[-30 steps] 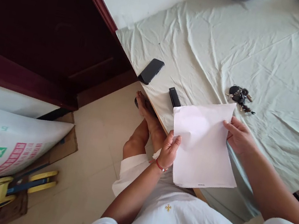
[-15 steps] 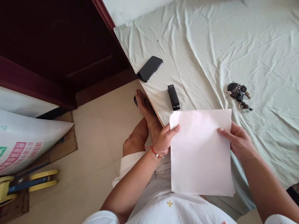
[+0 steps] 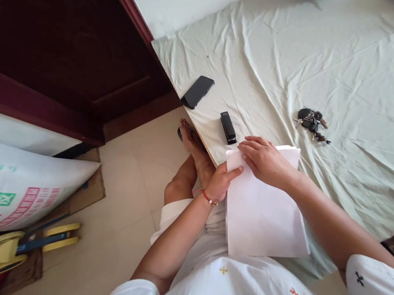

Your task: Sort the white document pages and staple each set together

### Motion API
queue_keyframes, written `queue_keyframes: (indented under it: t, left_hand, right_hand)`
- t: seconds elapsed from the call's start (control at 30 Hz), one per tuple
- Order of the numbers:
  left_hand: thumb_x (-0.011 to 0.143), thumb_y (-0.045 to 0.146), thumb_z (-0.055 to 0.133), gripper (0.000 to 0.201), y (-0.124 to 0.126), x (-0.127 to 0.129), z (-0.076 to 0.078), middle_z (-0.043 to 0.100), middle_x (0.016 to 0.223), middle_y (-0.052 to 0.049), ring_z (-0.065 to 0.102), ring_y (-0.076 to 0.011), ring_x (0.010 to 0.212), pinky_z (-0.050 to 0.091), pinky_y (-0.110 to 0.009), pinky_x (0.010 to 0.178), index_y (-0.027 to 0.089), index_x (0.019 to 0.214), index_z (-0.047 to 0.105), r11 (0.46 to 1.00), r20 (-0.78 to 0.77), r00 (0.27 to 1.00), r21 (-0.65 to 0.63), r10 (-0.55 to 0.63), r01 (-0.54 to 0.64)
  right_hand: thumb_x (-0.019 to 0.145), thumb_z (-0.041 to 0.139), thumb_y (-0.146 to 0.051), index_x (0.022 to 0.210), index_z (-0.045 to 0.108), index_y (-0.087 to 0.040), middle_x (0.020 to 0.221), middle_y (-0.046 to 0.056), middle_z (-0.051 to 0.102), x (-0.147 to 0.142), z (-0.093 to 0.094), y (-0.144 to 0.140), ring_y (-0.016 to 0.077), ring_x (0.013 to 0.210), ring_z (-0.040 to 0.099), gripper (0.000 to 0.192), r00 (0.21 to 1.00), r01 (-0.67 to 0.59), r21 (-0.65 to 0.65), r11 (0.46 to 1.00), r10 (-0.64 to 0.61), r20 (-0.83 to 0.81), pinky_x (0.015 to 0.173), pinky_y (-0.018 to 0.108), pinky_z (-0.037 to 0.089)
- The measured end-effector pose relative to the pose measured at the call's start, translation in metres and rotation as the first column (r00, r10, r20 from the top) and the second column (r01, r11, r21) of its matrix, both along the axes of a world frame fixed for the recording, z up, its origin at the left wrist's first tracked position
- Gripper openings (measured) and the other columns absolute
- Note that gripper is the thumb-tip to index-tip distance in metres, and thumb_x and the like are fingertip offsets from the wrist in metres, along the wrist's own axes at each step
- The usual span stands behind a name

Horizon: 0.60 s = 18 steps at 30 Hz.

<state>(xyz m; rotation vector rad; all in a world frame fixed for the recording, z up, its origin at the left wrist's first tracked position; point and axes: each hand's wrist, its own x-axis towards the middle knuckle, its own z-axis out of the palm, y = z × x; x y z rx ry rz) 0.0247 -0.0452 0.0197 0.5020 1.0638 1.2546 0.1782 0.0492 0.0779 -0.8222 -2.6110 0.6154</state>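
Left hand fingers pinch the paper edge; right hand fingers lie flat on top.

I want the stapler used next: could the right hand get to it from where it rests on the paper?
Probably yes. The right hand lies on the paper, and the stapler sits just beyond its fingertips on the sheet, with nothing between them.

Paper at the bed's near edge

Both hands meet on the paper; stapler just beyond the left hand, phone farther, keys beyond the right hand.
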Motion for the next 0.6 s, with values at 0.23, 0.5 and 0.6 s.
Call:
queue_keyframes:
  t: [0.23, 0.5, 0.6]
  left_hand:
    - [0.066, 0.055, 0.096, 0.055, 0.000, 0.003, -0.006, 0.081, 0.099, -0.006, 0.073, -0.0236, 0.094, 0.058, -0.040, 0.090, 0.019, 0.104, 0.079, 0.999, -0.132, 0.991, 0.036, -0.023, 0.028]
    - [0.079, 0.058, 0.085, 0.041, 0.001, 0.008, -0.012, 0.075, 0.082, -0.003, 0.067, -0.0203, 0.079, 0.055, -0.036, 0.079, 0.018, 0.086, 0.075, 0.982, -0.289, 0.954, 0.141, -0.080, 0.125]
    - [0.086, 0.054, 0.079, 0.036, 0.000, 0.006, -0.012, 0.073, 0.079, -0.003, 0.067, -0.0219, 0.082, 0.055, -0.038, 0.084, 0.019, 0.081, 0.073, 0.972, -0.397, 0.916, 0.189, -0.054, 0.140]
  right_hand:
    - [0.109, 0.045, -0.035, 0.110, 0.078, -0.016, 0.104, 0.016, 0.078, 0.002, 0.002, 0.002, 0.0318, 0.103, 0.068, 0.038, 0.995, 0.014, -0.103, 0.995, -0.024, -0.101, 0.097, 0.049, 0.052]
    - [0.100, 0.063, -0.039, 0.099, 0.079, -0.021, 0.093, 0.008, 0.077, -0.003, 0.003, 0.009, 0.0259, 0.098, 0.067, 0.024, 0.963, -0.096, -0.250, 0.964, 0.026, -0.270, 0.089, 0.040, 0.052]
    - [0.098, 0.067, -0.041, 0.093, 0.078, -0.021, 0.090, 0.007, 0.076, -0.004, 0.012, 0.010, 0.0242, 0.095, 0.066, 0.023, 0.961, -0.124, -0.316, 0.941, 0.033, -0.276, 0.085, 0.037, 0.051]
